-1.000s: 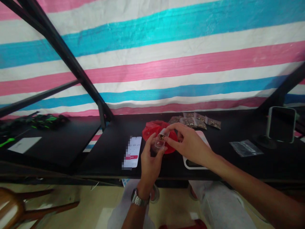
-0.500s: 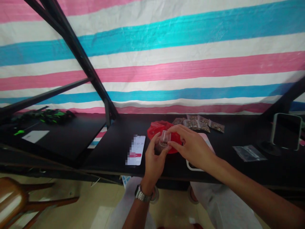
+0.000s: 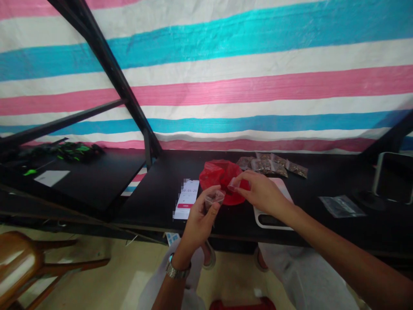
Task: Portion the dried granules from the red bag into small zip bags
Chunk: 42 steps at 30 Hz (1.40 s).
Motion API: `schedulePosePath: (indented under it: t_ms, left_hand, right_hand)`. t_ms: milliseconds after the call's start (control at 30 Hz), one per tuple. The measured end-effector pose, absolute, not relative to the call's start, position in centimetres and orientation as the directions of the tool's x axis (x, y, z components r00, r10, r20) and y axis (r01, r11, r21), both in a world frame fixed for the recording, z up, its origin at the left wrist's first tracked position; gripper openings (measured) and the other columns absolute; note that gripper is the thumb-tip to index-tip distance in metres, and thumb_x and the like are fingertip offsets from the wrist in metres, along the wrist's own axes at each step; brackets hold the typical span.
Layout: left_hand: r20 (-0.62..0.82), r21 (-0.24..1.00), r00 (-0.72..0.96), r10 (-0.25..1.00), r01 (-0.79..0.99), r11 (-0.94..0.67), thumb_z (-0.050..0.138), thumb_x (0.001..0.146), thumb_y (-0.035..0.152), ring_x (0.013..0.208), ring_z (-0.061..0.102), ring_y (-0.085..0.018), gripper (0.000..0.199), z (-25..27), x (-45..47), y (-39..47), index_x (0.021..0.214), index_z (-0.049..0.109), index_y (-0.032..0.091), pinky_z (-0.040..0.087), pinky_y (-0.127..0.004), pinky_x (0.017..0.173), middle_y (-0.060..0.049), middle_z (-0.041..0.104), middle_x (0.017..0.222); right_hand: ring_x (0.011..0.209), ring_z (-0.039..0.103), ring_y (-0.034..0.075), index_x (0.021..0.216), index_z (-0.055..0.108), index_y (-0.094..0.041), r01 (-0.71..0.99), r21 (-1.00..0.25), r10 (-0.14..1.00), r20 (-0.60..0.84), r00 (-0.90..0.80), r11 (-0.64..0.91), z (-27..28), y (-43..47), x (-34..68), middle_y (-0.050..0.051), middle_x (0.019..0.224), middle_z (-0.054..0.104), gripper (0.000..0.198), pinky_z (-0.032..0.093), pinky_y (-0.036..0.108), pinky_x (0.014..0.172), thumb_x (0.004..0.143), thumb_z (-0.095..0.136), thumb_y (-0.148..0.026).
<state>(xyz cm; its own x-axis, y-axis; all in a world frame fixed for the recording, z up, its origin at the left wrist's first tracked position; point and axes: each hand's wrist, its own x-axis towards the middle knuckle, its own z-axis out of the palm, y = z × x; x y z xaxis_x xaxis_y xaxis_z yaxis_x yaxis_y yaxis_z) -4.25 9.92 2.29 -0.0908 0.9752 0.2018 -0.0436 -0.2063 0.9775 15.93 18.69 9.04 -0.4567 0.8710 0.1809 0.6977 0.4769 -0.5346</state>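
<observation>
My left hand [image 3: 200, 219] pinches a small clear plastic bag [image 3: 215, 197], its mouth spread apart between thumb and fingers. What lies inside the bag is too dark to make out. Over the red plastic bag [image 3: 214, 172], my right hand [image 3: 261, 191] is closed on a small clear plastic cup [image 3: 232, 184], held tilted and apart from the clear bag. The red bag rests on the black table in a rounded, open heap just beyond both hands.
Several filled clear packets [image 3: 266, 165] lie behind the red bag. A white flat board with a dark slot [image 3: 274, 221] sits beneath my right forearm. The phone [image 3: 189, 200] lies left, a flat clear bag [image 3: 342, 206] right, near a dark-screened device [image 3: 393, 177] on a stand.
My hands have moved apart. The right hand has drawn the clear cup away from the small bag, while the left hand keeps the bag and has shifted slightly left and down.
</observation>
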Motion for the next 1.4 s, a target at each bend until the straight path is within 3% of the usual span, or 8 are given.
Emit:
schedulePosePath:
  t_ms: [167, 367, 567, 767, 900, 1067, 1200, 1400]
  left_hand:
    - [0.169, 0.981, 0.186, 0.968, 0.064, -0.184, 0.077, 0.094, 0.050, 0.121, 0.068, -0.025, 0.039, 2.7, -3.6, 8.9, 0.125, 0.076, 0.025, 0.052, -0.037, 0.110, -0.010, 0.071, 0.129]
    - [0.193, 0.969, 0.075, 0.978, 0.144, -0.203, 0.071, 0.098, 0.038, 0.153, 0.048, -0.028, 0.028, 1.3, -1.3, 9.6, 0.122, 0.078, 0.027, 0.039, -0.043, 0.127, -0.011, 0.055, 0.157]
    - [0.132, 0.957, 0.072, 0.989, 0.250, -0.146, 0.070, 0.097, 0.033, 0.134, 0.064, -0.027, 0.030, 0.9, -1.4, 10.3, 0.125, 0.078, 0.028, 0.045, -0.043, 0.121, -0.009, 0.072, 0.138]
    - [0.102, 0.963, 0.147, 0.984, 0.233, -0.135, 0.069, 0.098, 0.032, 0.117, 0.072, -0.024, 0.029, 1.5, -1.1, 10.5, 0.125, 0.077, 0.025, 0.054, -0.037, 0.108, -0.007, 0.079, 0.127]
    - [0.125, 0.958, 0.150, 0.981, 0.239, -0.159, 0.070, 0.098, 0.033, 0.119, 0.071, -0.024, 0.026, 1.6, -1.1, 10.6, 0.121, 0.079, 0.027, 0.052, -0.036, 0.110, -0.007, 0.078, 0.129]
    - [0.135, 0.966, 0.098, 0.986, 0.207, -0.153, 0.073, 0.095, 0.034, 0.118, 0.070, -0.025, 0.027, 1.1, -1.4, 10.8, 0.119, 0.081, 0.025, 0.053, -0.037, 0.108, -0.009, 0.077, 0.126]
    - [0.121, 0.979, 0.077, 0.990, 0.158, -0.131, 0.074, 0.093, 0.034, 0.114, 0.072, -0.025, 0.028, 0.7, -1.7, 11.1, 0.119, 0.080, 0.024, 0.054, -0.039, 0.107, -0.010, 0.077, 0.125]
    - [0.125, 0.982, 0.052, 0.991, 0.136, -0.131, 0.075, 0.092, 0.035, 0.117, 0.071, -0.026, 0.028, 0.3, -1.8, 11.5, 0.118, 0.081, 0.025, 0.052, -0.041, 0.110, -0.011, 0.077, 0.127]
  right_hand:
    - [0.102, 0.074, 0.021, 0.105, 0.077, -0.026, 0.756, -0.388, 0.833, 0.057, -0.551, 0.527, 6.7, 19.4, 14.7, 0.002, 0.118, 0.077, 0.011, 0.047, 0.030, 0.079, 0.098, 0.070, -0.021]
    - [0.109, 0.073, 0.023, 0.119, 0.072, -0.022, 0.700, -0.296, 0.719, -0.059, -0.693, 0.650, 6.8, 20.6, 14.0, 0.007, 0.123, 0.075, 0.023, 0.046, 0.029, 0.075, 0.096, 0.070, -0.021]
    - [0.112, 0.074, 0.027, 0.122, 0.071, -0.022, 0.733, -0.093, 0.734, -0.019, -0.678, 0.674, 7.6, 22.9, 14.2, 0.010, 0.129, 0.076, 0.022, 0.049, 0.033, 0.085, 0.102, 0.064, -0.026]
    - [0.113, 0.073, 0.028, 0.124, 0.070, -0.018, 0.799, 0.147, 0.803, 0.044, -0.594, 0.583, 8.9, 23.4, 15.5, 0.017, 0.129, 0.074, 0.029, 0.048, 0.035, 0.093, 0.103, 0.050, -0.012]
    - [0.115, 0.071, 0.028, 0.122, 0.071, -0.017, 0.775, 0.132, 0.772, 0.084, -0.629, 0.618, 9.1, 23.3, 15.8, 0.016, 0.127, 0.074, 0.026, 0.046, 0.037, 0.099, 0.103, 0.053, -0.013]
    - [0.129, 0.062, 0.029, 0.122, 0.073, -0.017, 0.593, -0.008, 0.588, 0.148, -0.795, 0.805, 9.7, 24.7, 14.5, 0.013, 0.130, 0.074, 0.023, 0.044, 0.039, 0.109, 0.103, 0.062, -0.022]
    - [0.123, 0.067, 0.027, 0.127, 0.072, -0.017, 0.538, -0.076, 0.543, 0.096, -0.834, 0.840, 9.7, 26.4, 13.1, 0.014, 0.131, 0.074, 0.026, 0.048, 0.037, 0.103, 0.103, 0.064, -0.025]
    - [0.124, 0.071, 0.032, 0.141, 0.065, -0.012, 0.502, 0.106, 0.513, -0.132, -0.848, 0.858, 9.8, 27.3, 11.9, 0.021, 0.146, 0.067, 0.042, 0.051, 0.041, 0.102, 0.101, 0.062, -0.028]
